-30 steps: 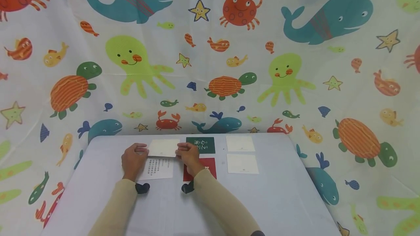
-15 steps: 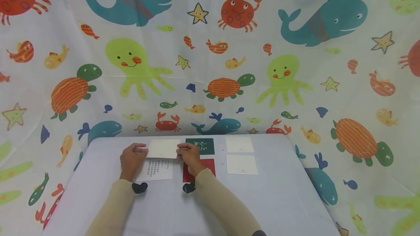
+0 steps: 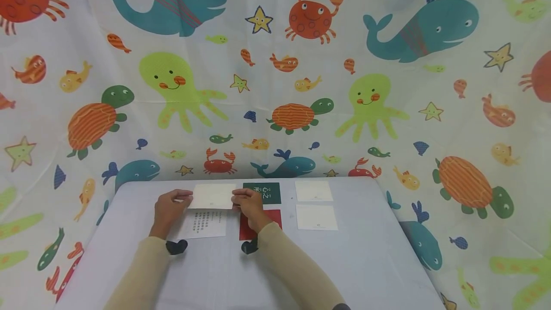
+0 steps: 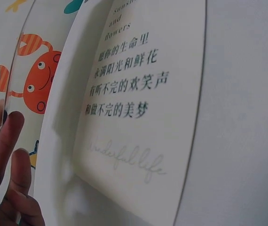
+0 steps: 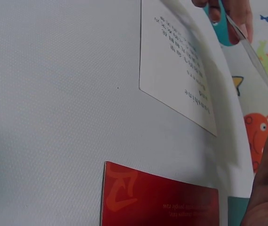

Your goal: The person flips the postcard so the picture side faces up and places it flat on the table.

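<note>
A blank-looking white card (image 3: 214,196) is held above the table's far left. My left hand (image 3: 169,208) pinches its left edge and my right hand (image 3: 250,207) pinches the right one. In the right wrist view this card (image 5: 256,61) appears nearly edge-on, clear of the table. Just below it lies a white card with printed text (image 3: 208,226), its upper part covered in the head view. Chinese lines and "Wonderful life" show on that printed card (image 4: 138,117) in the left wrist view. My right forearm passes beside a red card (image 3: 273,219), partly hiding it.
A green card (image 3: 271,193) with white characters lies behind the red one. Two white cards, one farther back (image 3: 314,191) and one nearer (image 3: 317,217), lie to the right. The white tabletop (image 3: 361,262) ends at a patterned sea-animal curtain (image 3: 275,85).
The left hand and wrist have shifted slightly left, the wrist turning outward. The held card has moved a little left and stays between both hands. The cards on the table remain in place.
</note>
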### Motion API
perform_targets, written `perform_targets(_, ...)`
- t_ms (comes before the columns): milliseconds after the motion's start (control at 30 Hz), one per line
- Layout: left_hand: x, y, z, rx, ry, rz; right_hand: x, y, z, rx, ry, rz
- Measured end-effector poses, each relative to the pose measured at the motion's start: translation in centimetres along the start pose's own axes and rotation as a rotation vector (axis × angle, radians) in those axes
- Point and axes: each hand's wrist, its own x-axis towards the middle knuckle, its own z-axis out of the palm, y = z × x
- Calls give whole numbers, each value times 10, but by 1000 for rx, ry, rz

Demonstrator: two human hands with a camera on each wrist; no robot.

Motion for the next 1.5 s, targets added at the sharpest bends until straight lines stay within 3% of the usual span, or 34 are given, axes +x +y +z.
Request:
perform_targets(467, -2, 0, -12, 31, -79, 11, 3, 4, -5, 3, -40, -16)
perform_targets(867, -5, 0, -12, 39, -33, 58, 4, 6, -7, -9, -38, -6)
perform_targets(1367, -4, 4, -13, 16, -11, 48, 0, 4, -10, 2, -51, 2)
perform_targets(1500, -4, 6, -12, 10, -4, 21, -2, 3, -9, -5, -33, -4)
